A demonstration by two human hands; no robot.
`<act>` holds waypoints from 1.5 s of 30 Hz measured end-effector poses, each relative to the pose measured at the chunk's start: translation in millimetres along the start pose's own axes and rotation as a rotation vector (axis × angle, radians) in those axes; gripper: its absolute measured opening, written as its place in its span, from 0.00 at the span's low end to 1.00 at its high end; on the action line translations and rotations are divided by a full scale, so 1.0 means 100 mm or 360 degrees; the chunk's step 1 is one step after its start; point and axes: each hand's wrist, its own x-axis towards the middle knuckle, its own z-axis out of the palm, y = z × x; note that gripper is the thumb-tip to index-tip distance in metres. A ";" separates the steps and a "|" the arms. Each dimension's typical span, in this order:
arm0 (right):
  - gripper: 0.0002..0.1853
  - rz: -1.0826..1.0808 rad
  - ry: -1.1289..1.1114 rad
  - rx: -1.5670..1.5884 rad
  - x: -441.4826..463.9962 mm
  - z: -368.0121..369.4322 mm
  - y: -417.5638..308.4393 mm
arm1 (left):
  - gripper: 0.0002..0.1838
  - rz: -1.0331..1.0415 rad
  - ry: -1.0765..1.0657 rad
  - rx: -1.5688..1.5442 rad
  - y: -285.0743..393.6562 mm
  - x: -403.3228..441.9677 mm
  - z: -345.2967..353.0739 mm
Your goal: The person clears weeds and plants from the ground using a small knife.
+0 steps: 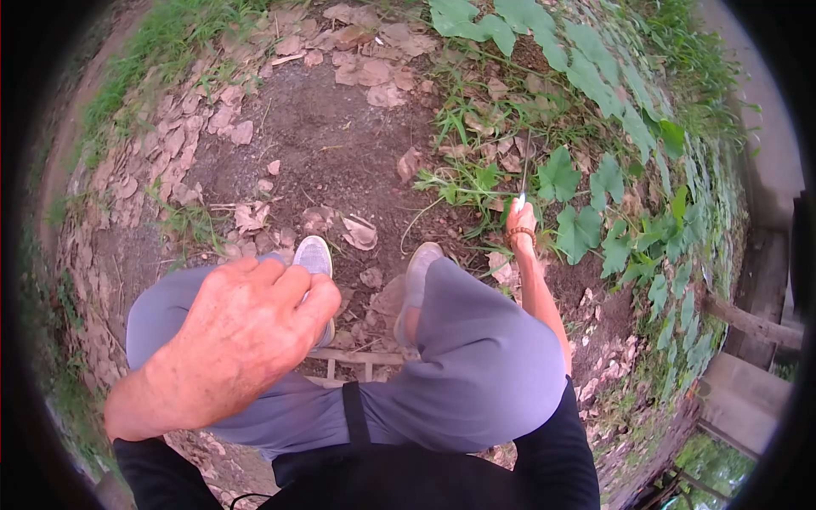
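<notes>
My left hand (246, 327) is raised close to the camera above my left knee, its fingers curled in. Whatever it may hold is hidden. To the right, beyond my right knee, my right hand (520, 223) is closed on a slim tool with a thin metal blade (526, 166); its exact kind is unclear. The blade points away from me, low over grass and weeds (466, 183). Broad green vine leaves (580, 231) grow just right of that hand. A beaded bracelet (521, 231) circles the right wrist.
Dry fallen leaves (374, 72) lie over dark soil (314, 144). My shoes (314, 255) rest on the ground, with wooden slats (367, 359) below me. Dense vines climb at the right, near a wooden beam (752, 323) and a concrete block (739, 395).
</notes>
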 end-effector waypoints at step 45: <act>0.21 0.0644 -0.0509 0.1335 -0.73 -0.21 0.42 | 0.14 0.0021 0.0062 0.0006 0.02 -0.09 0.01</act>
